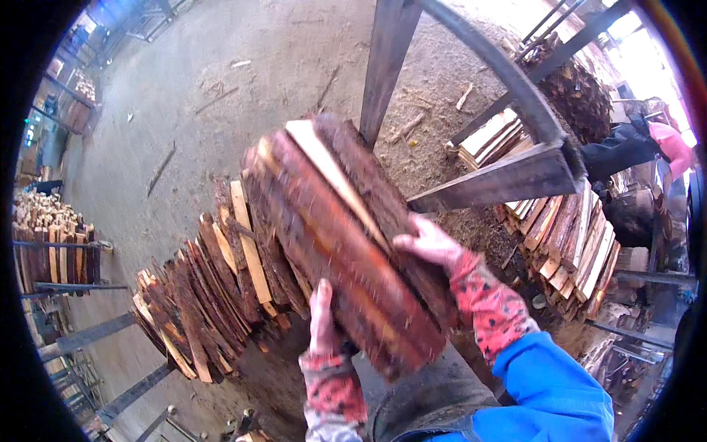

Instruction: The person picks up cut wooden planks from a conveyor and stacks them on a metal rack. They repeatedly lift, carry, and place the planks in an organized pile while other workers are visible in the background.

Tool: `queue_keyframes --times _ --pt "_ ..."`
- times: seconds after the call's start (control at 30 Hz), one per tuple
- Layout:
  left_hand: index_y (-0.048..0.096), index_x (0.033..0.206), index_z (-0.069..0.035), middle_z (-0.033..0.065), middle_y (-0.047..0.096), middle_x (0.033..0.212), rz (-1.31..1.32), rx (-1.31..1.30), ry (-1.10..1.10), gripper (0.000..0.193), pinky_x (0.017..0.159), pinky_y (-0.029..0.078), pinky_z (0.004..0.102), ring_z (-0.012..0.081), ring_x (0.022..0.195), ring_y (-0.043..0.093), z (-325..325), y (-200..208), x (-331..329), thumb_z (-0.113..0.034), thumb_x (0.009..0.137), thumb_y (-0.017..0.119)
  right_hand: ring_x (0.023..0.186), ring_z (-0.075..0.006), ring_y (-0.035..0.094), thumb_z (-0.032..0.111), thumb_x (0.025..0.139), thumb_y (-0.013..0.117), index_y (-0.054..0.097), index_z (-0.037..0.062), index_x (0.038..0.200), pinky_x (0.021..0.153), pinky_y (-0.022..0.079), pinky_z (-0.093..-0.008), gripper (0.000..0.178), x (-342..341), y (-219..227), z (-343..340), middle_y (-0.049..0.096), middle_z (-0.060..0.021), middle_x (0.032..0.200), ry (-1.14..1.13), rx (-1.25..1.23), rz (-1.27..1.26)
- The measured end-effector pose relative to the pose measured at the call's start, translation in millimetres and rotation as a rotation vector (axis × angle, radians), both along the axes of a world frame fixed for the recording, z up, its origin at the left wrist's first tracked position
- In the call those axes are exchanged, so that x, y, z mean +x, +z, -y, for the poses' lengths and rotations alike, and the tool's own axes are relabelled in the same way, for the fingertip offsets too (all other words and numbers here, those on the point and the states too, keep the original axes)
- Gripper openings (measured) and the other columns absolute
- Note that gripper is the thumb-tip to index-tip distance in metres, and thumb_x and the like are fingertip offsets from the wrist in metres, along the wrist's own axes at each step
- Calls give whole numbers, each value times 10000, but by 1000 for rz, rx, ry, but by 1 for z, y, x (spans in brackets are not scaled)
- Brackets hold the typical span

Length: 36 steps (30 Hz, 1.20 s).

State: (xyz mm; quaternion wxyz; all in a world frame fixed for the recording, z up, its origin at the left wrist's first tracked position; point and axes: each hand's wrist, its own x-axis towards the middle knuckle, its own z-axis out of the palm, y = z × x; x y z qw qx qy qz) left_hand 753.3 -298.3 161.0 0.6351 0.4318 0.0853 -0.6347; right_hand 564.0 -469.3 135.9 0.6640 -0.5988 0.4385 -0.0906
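Observation:
A thick bundle of bark-covered firewood slats (324, 236), reddish brown with one pale cut face, is held tilted in front of my body and is slightly blurred. My left hand (324, 324) grips its lower left side, thumb up and the other fingers mostly hidden. On the opposite side my right hand (431, 244) presses against the bark, its fingertips partly out of sight. Just left of the bundle, a long row of split wood pieces (210, 287) stands packed on the metal rack.
A dark metal frame with a curved bar (508, 70) rises ahead to the right. Beyond it lies another stack of split wood (563, 243). Metal rack arms (96, 335) stick out at the left. A person in a pink top (670, 147) bends at the far right. Wood scraps litter the concrete floor (184, 96).

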Motion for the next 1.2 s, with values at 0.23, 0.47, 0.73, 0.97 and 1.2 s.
queue_keyframes --times 0.23,0.47,0.73,0.97,1.2 --pt "290 1337 121 292 343 1379 979 231 -373 843 1072 274 354 331 1305 342 69 -111 -18 -416 805 664 1293 -413 290 560 746 635 250 -32 1387 1064 259 -468 954 14 -75 46 307 -282 1374 223 -860 -544" --pt "299 1351 85 252 386 1370 884 402 -395 786 1063 292 348 275 1298 367 -4 -137 -48 -310 802 698 1339 -377 216 371 798 600 196 41 1426 1057 218 -517 816 22 -179 33 310 -189 1422 357 -704 -773" --pt "578 1043 50 206 654 876 846 315 -484 427 743 491 348 274 857 646 -9 -185 -72 -350 895 567 1332 -377 240 420 872 514 216 47 1425 1056 224 -515 731 24 -186 19 256 -197 1448 233 -583 -701" --pt "603 815 46 177 569 636 711 287 -497 315 572 433 371 230 578 543 13 -232 -126 -267 850 591 1290 -366 325 421 899 479 220 98 1437 978 304 -522 678 19 -193 18 242 -204 1443 288 -683 -791" --pt "593 986 51 110 661 835 655 458 -358 363 611 506 258 124 673 604 -16 -221 -131 -264 826 675 1272 -367 349 431 869 524 342 73 1385 1014 294 -465 653 8 -189 23 305 -213 1411 244 -657 -703"
